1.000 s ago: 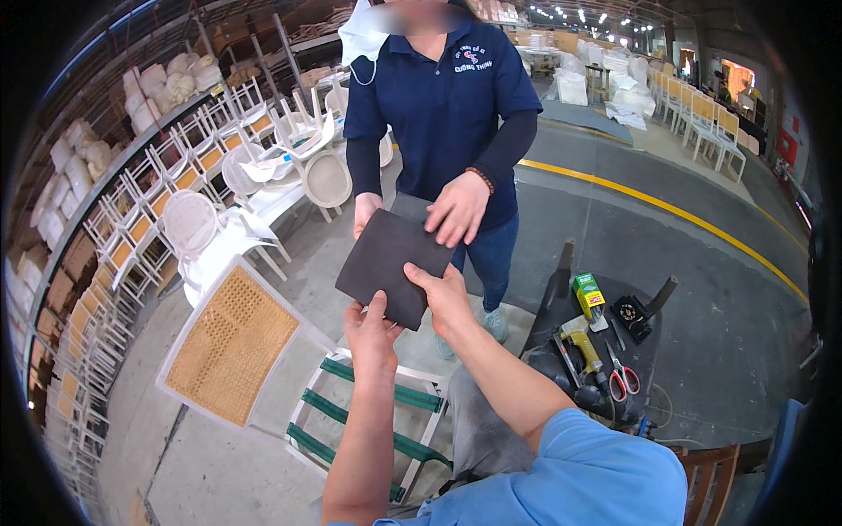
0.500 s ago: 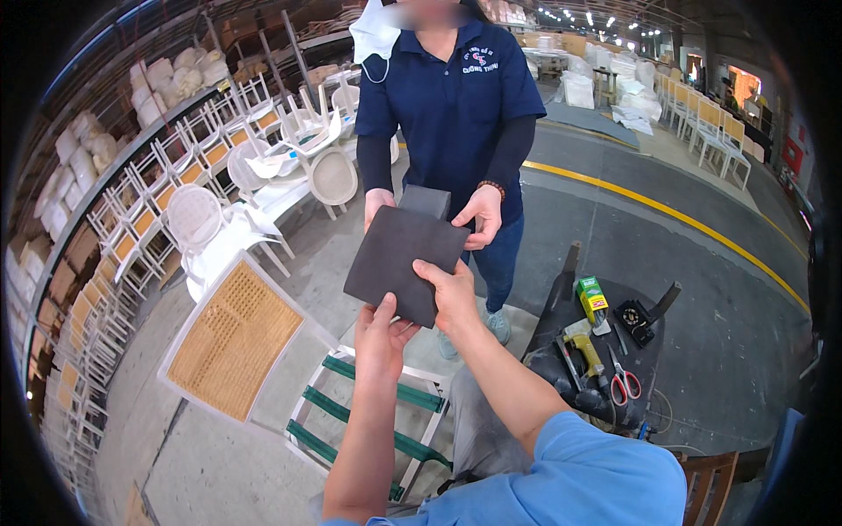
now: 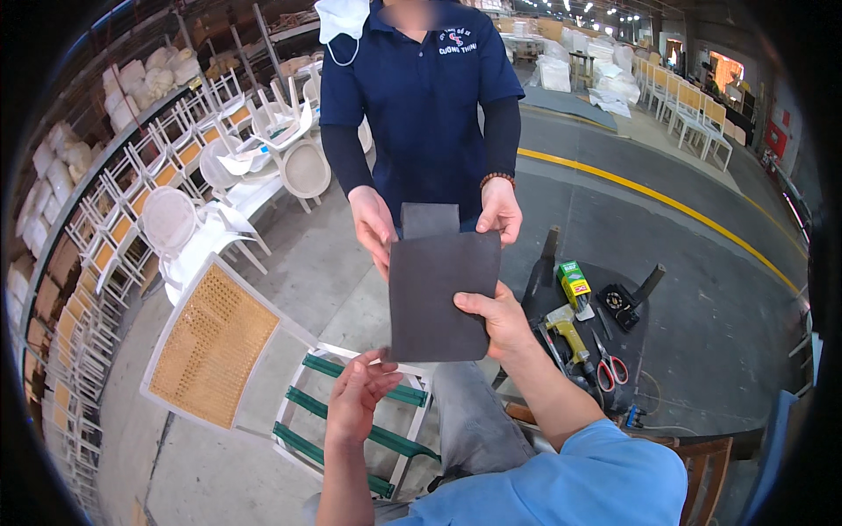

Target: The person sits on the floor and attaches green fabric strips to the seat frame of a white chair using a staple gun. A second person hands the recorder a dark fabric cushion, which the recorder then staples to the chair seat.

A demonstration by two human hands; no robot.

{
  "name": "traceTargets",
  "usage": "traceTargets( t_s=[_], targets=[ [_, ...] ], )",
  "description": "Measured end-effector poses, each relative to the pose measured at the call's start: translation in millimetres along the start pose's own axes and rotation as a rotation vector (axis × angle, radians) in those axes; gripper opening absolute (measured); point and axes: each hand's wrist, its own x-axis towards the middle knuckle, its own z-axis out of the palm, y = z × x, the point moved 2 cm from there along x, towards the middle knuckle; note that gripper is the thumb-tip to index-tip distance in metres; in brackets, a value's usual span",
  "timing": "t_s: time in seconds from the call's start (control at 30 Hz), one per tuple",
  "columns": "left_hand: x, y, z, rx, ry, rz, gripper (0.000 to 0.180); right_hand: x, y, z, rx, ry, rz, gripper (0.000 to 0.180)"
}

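Note:
A dark grey rectangular panel [image 3: 443,272] is held up in front of me, with a smaller dark piece [image 3: 430,217] showing behind its top edge. My right hand [image 3: 504,320] grips the panel's lower right side, thumb lying across the front. Just under the lower left corner is my left hand [image 3: 361,390], palm up, its fingers apart and slightly curled; a fingertip is close to that corner, and contact is hard to judge. A co-worker's hands [image 3: 373,223] are at the panel's upper sides. Below my left hand stands a white chair frame [image 3: 294,394] with green webbing straps [image 3: 386,438].
The chair's cane backrest [image 3: 213,346] leans left. To the right, a dark surface with upright legs [image 3: 645,351] bears red-handled scissors [image 3: 611,368], a yellow-green air tool [image 3: 574,342] and a green-yellow box [image 3: 574,285]. Many white chairs [image 3: 175,219] line the left side.
My left hand has come off the panel's lower edge and moved down and left. The panel has turned more upright and shifted right and down, still in my right hand.

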Motion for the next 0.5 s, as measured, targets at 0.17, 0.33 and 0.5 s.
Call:
traceTargets(
  t_s=[0.17,0.33,0.5],
  targets=[
    [3,-10,32,-0.042,-0.163,-0.130,0.071,-31,-9,-41,-0.097,-0.055,0.118,0.046],
    [22,-34,52,-0.191,-0.157,-0.172,0.084,-65,3,-74,-0.156,-0.113,0.310,0.051],
    [33,-58,53,-0.200,0.018,-0.220,0.060,-83,22,-112,-0.377,-0.266,0.590,0.052]
  ],
)
